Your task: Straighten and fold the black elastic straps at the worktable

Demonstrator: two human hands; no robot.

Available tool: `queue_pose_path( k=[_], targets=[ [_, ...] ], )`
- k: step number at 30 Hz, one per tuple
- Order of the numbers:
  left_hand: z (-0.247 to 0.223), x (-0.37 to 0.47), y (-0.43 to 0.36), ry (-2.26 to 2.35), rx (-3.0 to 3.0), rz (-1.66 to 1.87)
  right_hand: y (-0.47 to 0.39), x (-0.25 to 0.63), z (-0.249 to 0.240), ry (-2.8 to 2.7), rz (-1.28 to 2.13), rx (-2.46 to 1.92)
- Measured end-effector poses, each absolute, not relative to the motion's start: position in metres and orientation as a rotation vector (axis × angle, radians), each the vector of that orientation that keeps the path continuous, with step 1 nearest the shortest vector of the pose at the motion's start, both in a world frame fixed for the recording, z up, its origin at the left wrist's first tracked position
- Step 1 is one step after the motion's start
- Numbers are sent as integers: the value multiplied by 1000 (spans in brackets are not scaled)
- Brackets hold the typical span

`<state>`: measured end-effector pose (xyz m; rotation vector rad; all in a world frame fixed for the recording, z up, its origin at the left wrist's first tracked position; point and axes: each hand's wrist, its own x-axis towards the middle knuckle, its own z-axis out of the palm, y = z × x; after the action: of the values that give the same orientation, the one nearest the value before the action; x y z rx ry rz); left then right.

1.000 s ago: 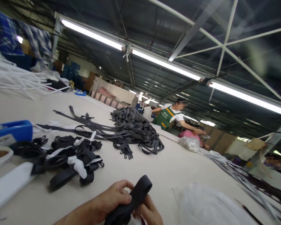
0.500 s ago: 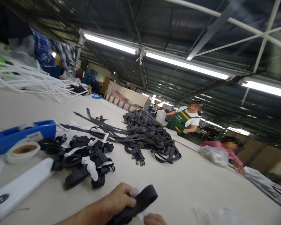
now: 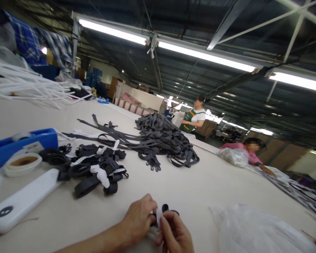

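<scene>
At the near edge of the table my two hands meet around a small rolled black strap [image 3: 165, 208]. My left hand [image 3: 139, 219] has its fingers closed on the strap's left side. The fingers of my right hand [image 3: 175, 232] pinch a whitish translucent strip [image 3: 159, 215] against the roll. Most of the strap is hidden by my fingers. Left of my hands lies a heap of bundled black straps [image 3: 100, 168] with white wrappings and buckles. Farther back is a big pile of loose dark straps [image 3: 165, 140] with clips.
A blue tape dispenser [image 3: 46, 137], a tape roll [image 3: 22, 164] and a white long-handled object [image 3: 23, 200] lie left. White tubing [image 3: 23, 82] is at the far left. A clear plastic bag [image 3: 252, 228] lies near right. Two people [image 3: 193, 119] work beyond the table.
My right hand has come up into view and joined my left at the strap. The strap's loop, extended before, is now rolled small. The person in the green apron has turned and shifted left.
</scene>
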<state>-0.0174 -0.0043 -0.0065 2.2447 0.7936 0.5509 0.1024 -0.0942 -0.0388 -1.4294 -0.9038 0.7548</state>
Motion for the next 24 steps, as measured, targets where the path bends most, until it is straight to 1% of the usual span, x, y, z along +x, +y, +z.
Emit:
queue_pose_path(
  k=[4, 11, 16, 24],
  targets=[
    [-4, -17, -5, 834, 2244, 470, -97, 101, -31, -887, 672, -1394],
    [-15, -12, -4, 793, 2129, 571, -92, 116, -38, -880, 866, -1413],
    [-18, -11, -8, 780, 2235, 543, -89, 126, -47, -845, 904, -1435],
    [-15, -13, -14, 810, 2322, 463, -91, 122, -42, -809, 963, -1500]
  ],
)
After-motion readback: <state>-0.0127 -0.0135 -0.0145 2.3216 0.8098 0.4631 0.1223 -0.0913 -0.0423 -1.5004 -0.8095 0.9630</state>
